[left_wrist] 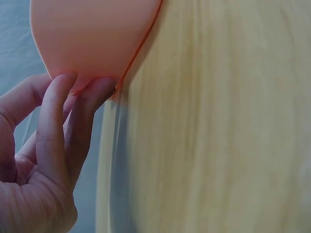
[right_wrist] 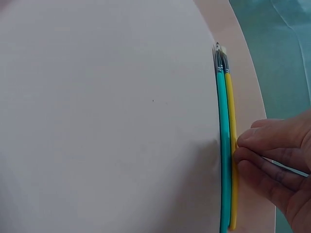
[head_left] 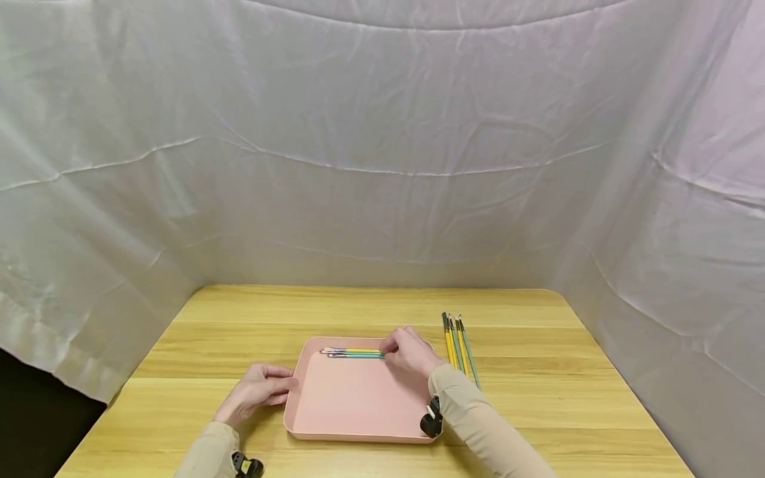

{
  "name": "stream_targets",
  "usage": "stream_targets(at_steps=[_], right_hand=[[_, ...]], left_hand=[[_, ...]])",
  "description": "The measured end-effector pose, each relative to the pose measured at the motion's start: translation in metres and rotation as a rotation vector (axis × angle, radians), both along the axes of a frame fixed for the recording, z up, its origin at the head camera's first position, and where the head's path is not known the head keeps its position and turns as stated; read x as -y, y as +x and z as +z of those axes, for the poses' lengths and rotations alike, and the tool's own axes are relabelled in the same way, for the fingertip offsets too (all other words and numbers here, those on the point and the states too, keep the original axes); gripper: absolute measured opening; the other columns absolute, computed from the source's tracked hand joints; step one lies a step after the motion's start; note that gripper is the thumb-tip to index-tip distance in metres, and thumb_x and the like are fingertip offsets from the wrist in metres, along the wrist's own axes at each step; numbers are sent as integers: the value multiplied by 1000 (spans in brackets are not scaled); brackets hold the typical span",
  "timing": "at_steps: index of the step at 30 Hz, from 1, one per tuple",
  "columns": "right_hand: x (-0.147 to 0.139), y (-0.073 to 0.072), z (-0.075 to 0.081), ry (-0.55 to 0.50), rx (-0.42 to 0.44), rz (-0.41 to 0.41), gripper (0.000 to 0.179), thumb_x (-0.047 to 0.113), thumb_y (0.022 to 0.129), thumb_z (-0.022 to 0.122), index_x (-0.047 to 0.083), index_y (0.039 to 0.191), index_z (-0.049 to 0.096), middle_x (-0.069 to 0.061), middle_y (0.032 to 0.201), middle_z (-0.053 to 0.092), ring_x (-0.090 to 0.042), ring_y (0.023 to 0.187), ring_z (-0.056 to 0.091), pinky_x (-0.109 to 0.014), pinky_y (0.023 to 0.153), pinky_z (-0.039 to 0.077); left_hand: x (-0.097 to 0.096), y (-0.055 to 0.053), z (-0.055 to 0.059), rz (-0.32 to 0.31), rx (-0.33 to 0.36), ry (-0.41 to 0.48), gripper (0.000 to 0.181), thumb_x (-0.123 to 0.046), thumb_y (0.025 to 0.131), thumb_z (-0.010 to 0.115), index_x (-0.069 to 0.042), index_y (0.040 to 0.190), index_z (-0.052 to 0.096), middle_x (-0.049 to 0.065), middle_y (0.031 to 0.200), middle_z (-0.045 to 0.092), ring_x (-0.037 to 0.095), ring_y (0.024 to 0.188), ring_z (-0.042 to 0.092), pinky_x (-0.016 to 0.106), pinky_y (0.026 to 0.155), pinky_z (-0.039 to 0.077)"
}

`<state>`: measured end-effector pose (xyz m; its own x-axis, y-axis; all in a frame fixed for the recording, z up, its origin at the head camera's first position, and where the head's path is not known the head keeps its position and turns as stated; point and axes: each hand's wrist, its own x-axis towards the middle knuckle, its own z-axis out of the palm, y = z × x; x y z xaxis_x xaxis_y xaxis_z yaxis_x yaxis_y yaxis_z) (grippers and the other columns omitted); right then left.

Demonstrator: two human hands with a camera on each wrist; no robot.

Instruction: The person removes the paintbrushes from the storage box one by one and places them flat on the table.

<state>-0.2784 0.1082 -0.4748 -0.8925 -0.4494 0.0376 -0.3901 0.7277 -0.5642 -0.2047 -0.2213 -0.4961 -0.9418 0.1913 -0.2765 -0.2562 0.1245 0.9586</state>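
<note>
A pink tray [head_left: 358,405] lies on the table, and my left hand [head_left: 258,390] grips its left rim. In the left wrist view, the thumb and fingers [left_wrist: 54,116] meet at the tray's edge [left_wrist: 97,43]. Along the tray's far side lie a yellow paintbrush [right_wrist: 230,107] and a teal paintbrush [right_wrist: 223,111], side by side with bristles to the left. My right hand [head_left: 411,352] is over the tray's far right part. Its fingertips [right_wrist: 245,141] touch the yellow handle from the outer side, thumb and forefinger close together.
On the wooden table [head_left: 538,398], right of the tray, lies a row of several yellow and teal paintbrushes [head_left: 459,345], bristles pointing away. The right forearm passes close by their near ends. Grey cloth [head_left: 382,219] hangs behind the table and at both sides.
</note>
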Motion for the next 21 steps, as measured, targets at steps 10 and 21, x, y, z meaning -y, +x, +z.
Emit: stream_targets(at_steps=[10,21], right_hand=[[-1,1,-3,0,-9,-11,19,4,86,73,16,99,81,1,101,79,-20,103,68,-40,89,60],[1,2,-4,21,-14,-21,18,5,85,74,18,96,82,3,103,79,-17,100,68,-38,84,59]], left_hand=[[0,0,-1,6,-1,-5,43,-2,89,71,23,121,57,4,93,74,8,79,71,20,71,63],[0,0,-1,0,4,-5,42,-3,90,70,23,121,58,3,93,75,8,79,71,20,70,63]])
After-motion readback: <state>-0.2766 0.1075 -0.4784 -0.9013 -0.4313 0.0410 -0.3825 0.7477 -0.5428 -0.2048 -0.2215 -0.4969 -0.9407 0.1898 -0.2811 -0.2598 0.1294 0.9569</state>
